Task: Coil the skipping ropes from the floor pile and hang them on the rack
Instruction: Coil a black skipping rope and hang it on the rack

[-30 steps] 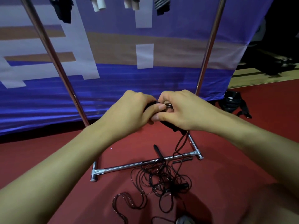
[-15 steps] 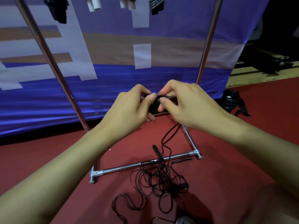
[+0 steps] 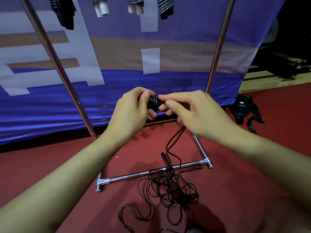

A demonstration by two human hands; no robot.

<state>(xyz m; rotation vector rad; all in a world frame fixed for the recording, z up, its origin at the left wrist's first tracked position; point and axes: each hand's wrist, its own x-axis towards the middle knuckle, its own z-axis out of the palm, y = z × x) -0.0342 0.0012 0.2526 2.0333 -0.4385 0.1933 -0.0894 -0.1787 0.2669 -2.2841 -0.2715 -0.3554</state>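
Above a red floor (image 3: 50,165), in front of one metal rack (image 3: 151,174), a left hand (image 3: 129,113) grips one coiled rope bundle (image 3: 154,104) while a right hand (image 3: 193,111) pinches its cord, which trails down to one tangled rope pile (image 3: 170,189).

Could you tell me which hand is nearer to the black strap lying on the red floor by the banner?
Right. The right hand is beside the black strap; the left hand is farther, beyond the coiled rope.

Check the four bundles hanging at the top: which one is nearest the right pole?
The striped dark bundle, last on the right; both white-handled ones hang further left.
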